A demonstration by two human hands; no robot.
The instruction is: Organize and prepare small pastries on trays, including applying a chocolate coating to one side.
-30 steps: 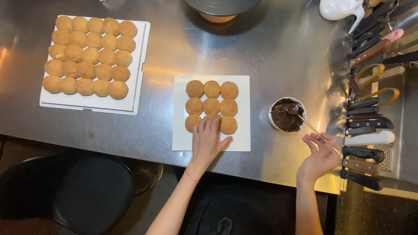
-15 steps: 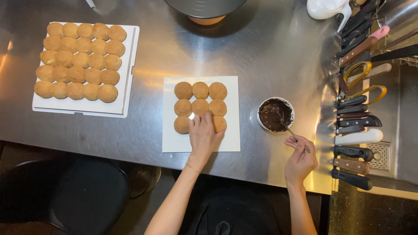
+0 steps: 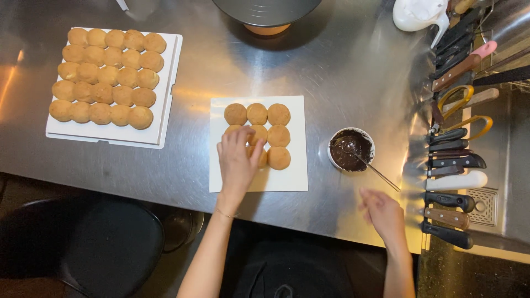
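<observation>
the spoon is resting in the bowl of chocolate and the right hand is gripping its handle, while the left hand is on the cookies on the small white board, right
Not quite. In the head view the right hand is off the spoon, empty, just below the handle's end. The rest holds: the spoon rests in the bowl of chocolate, and the left hand is on the cookies on the small white board.

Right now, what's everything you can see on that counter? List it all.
Steel counter: one, grey.
Big white tray: one, far left, about twenty tan buns.
Small white board: one, centre, about nine tan buns, some hidden.
Bowl: one, white, dark chocolate, spoon inside.
Knives and scissors: many, right edge.
Dark round stand: one, top.
Left hand: on the centre buns.
Right hand: blurred, near the spoon's handle.
</observation>
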